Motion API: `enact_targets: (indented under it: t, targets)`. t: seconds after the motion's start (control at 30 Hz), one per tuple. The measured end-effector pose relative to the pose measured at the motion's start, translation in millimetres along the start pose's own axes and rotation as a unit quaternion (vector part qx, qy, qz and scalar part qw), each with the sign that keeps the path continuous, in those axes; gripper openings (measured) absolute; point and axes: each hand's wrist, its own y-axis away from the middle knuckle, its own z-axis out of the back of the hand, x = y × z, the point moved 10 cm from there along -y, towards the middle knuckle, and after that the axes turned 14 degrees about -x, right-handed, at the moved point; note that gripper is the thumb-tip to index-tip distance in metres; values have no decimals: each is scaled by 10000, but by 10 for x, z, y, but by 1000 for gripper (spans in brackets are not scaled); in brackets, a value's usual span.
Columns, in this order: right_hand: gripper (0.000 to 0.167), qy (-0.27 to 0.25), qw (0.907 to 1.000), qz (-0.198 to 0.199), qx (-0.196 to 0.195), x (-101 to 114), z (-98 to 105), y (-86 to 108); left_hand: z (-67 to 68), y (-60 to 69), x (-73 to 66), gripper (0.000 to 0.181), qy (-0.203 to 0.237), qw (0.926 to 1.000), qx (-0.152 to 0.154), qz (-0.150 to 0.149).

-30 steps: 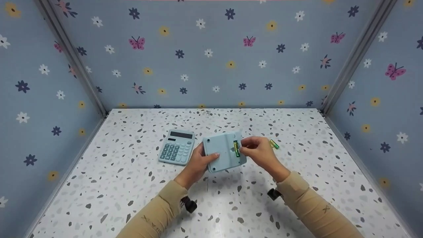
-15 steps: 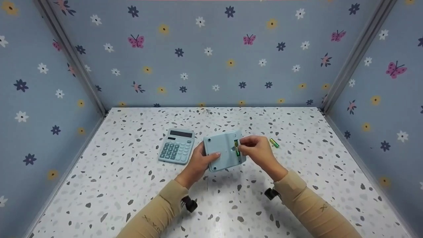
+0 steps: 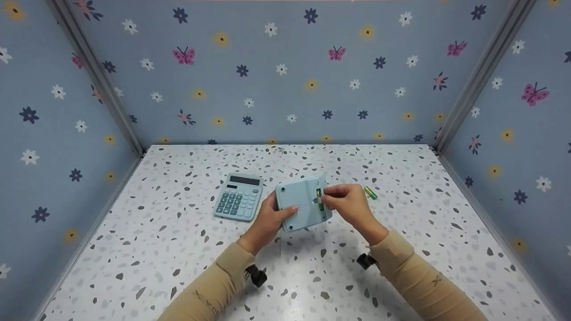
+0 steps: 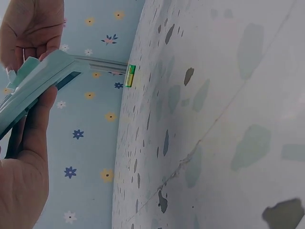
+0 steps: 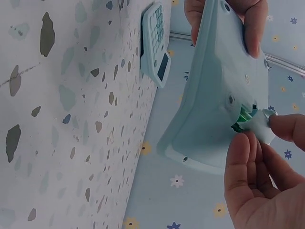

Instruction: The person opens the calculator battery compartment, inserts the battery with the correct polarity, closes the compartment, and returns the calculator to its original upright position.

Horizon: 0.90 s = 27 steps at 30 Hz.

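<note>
A pale blue calculator (image 3: 296,209) is held back side up, its battery slot facing me. My left hand (image 3: 267,218) grips it by the left edge, with the thumb across the back. A green battery (image 3: 319,194) shows inside the slot, partly covered. At the slot, my right hand (image 3: 350,205) pinches a small pale blue battery cover (image 5: 259,125) between thumb and fingers. In the right wrist view the cover sits tilted over the opening, with green showing beside it. Another green battery (image 3: 370,192) lies on the table, to the right of my right hand.
A second pale blue calculator (image 3: 239,197) lies face up on the table, just left of my left hand. The speckled white table (image 3: 178,249) meets blue flowered panels (image 3: 285,89) at the back and sides.
My right hand has moved slightly left onto the slot, covering part of the battery there. The held calculator has barely shifted, and the left hand keeps its grip.
</note>
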Motion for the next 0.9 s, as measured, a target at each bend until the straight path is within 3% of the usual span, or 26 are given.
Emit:
enact_targets:
  t: [0.27, 0.9]
  targets:
    - [17, 246, 9996, 153, 58, 17, 11, 16, -13, 11, -2, 69, -37, 10000, 41, -19]
    - [14, 207, 9988, 444, -45, 35, 32, 17, -21, 8, 23, 69, -190, 9998, 48, -40]
